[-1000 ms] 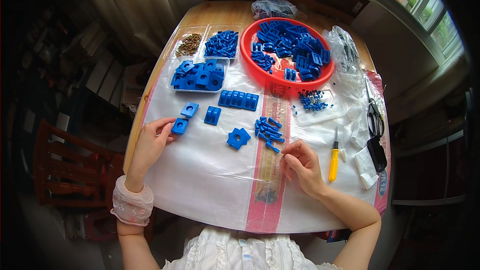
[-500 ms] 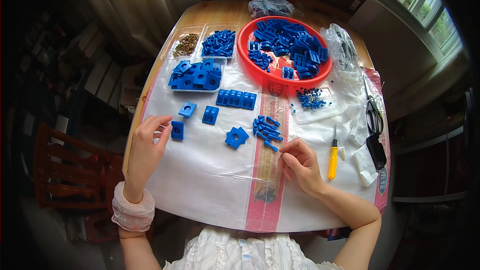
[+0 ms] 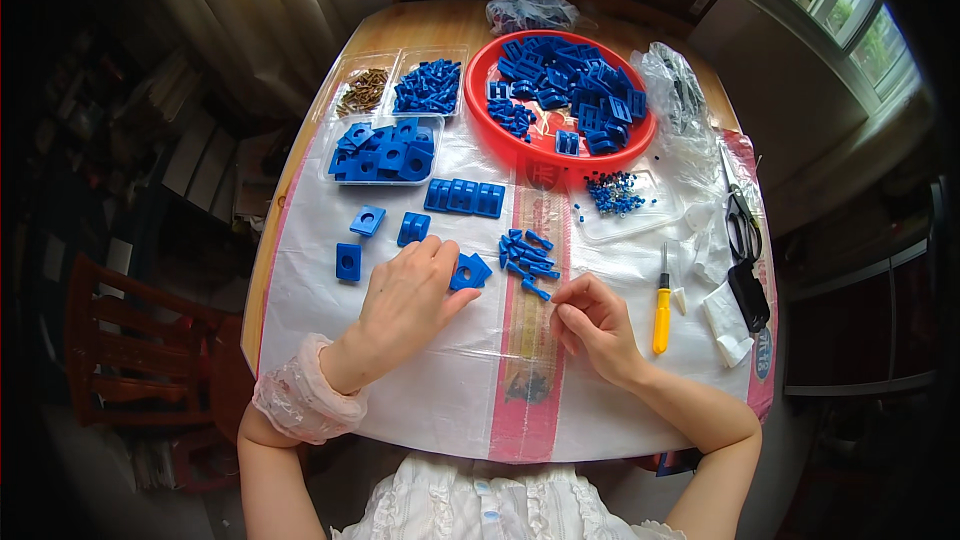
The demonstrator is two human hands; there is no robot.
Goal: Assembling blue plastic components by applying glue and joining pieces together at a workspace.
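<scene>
My left hand is over the middle of the table, thumb and fingers apart beside a small overlapping pile of blue square plates with round holes. It partly hides a blue ribbed block beyond its fingers. My right hand rests with thumb and fingertips together, just right of a heap of small blue pegs; whatever it may pinch is too small to make out. Two more holed pieces, one blue plate and another blue plate, lie to the left.
A red basin of blue parts stands at the back. Clear boxes hold blue plates, blue pegs and brass screws. Joined blue blocks lie mid-table. Rightward are tiny beads, a yellow-handled screwdriver and black scissors.
My left hand has moved right, from beside the left-hand blue plate to the overlapping pile of plates. My right hand stays in nearly the same place, its fingertips still together.
</scene>
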